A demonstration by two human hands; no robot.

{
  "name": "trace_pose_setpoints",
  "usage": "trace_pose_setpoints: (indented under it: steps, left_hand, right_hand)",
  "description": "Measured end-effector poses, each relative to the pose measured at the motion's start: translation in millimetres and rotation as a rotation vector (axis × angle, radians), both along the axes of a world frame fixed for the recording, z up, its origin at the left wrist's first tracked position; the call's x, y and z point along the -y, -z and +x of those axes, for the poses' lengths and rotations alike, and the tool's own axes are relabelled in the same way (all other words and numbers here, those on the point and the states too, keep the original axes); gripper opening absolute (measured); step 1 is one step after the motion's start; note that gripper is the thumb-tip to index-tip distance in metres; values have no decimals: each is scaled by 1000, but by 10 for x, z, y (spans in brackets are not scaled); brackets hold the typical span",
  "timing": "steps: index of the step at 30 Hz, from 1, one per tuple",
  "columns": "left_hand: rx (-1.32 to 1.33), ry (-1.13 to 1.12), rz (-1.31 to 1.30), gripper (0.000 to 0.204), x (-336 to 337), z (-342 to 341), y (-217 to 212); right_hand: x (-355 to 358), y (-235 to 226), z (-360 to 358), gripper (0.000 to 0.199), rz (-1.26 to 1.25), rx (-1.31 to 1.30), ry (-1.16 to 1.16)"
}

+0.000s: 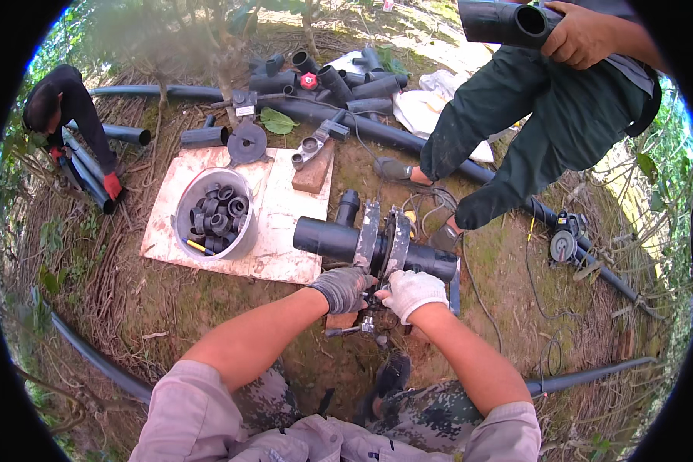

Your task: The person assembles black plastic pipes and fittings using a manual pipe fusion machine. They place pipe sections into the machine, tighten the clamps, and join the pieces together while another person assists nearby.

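Here, both of your gloved hands meet at the underside of a black pipe assembly (339,239) clamped in a metal fusion frame (383,240) on bare ground in front of your knees. Your left hand (340,289), in a grey glove, is curled against the lower edge of the frame; your right hand (413,292), in a white glove, is clenched just beside it, the two nearly touching. Whether either hand grasps a small part of the frame cannot be told, since the fingers hide it.

To the left lies a pale board (273,231) bearing a bucket (183,219) filled with black pipe fittings. Beyond it, more black pipes (346,81) lie heaped. A standing person at upper right holds a wide black pipe (489,21), and another person (61,104) crouches far left over long pipes.
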State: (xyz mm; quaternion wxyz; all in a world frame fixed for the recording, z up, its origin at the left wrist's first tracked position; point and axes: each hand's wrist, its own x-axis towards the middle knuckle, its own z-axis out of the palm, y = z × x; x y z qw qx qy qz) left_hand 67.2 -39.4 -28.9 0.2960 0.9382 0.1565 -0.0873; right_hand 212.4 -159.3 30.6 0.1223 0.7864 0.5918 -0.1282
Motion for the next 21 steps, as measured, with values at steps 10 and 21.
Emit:
trace_pose_setpoints:
  steps: [10,21]
  left_hand:
    - [-21,8,8,60,-62,-67,119]
    - [5,-26,-76,60,-80,-68,195]
  right_hand:
    - [179,-9,-75,35,-8,-4,-373]
    - [306,136,-105,36,-22,-163,-308]
